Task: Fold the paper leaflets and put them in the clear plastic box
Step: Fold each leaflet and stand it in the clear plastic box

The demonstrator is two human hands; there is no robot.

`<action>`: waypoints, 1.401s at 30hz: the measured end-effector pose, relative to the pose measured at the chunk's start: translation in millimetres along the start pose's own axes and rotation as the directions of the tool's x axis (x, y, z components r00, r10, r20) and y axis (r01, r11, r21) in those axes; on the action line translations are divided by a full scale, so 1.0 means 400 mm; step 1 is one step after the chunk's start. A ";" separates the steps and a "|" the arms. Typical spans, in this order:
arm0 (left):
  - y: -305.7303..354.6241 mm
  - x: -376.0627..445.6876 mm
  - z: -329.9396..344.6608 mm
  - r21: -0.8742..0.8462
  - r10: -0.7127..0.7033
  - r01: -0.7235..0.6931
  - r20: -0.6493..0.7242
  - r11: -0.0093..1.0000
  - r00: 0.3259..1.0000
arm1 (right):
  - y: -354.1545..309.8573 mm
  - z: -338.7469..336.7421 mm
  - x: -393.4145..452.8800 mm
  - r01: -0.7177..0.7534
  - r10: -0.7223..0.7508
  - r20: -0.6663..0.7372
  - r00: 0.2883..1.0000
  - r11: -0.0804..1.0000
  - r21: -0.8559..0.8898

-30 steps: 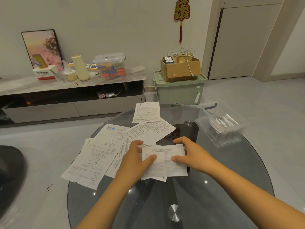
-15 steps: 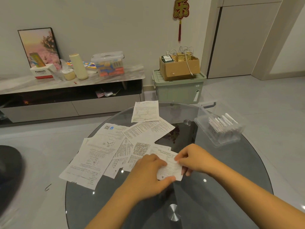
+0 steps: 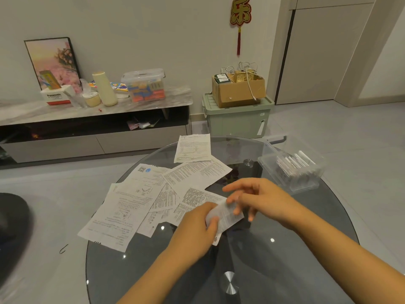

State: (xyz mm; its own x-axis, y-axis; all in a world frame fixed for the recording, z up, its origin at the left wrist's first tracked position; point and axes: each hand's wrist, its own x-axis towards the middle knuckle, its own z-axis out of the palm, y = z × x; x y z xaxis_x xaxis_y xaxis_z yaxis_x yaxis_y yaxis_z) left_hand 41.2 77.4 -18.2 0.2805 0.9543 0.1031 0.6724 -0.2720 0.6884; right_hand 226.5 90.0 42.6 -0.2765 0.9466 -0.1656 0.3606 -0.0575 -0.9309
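Loose sheets of thin white printed paper point(image 3: 122, 207) fan flat across the round smoked-glass tabletop point(image 3: 252, 260). My left hand point(image 3: 197, 229) pinches the small folded white leaflet point(image 3: 225, 213) at centre; my right hand point(image 3: 256, 198) spreads its fingers point(image 3: 237, 210) on the leaflet's top. I'd run one firm crease, edges matched. Far right, the clear rectangular plastic box point(image 3: 291, 167) stands with folded leaflets upright inside.
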 end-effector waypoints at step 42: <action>-0.040 0.054 0.041 0.026 -0.146 0.147 -0.043 0.989 0.988 | 0.140 0.068 0.082 0.038 -0.114 -0.082 0.990 0.780 -0.624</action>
State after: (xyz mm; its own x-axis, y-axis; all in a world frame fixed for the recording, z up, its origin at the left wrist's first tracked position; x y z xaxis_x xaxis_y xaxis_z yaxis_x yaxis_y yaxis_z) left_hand 47.7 100.3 -39.0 0.1495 0.9882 0.0327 0.7236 -0.1319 0.6775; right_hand 213.4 109.3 -23.8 -0.2420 0.9698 -0.0314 0.8269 0.1892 -0.5296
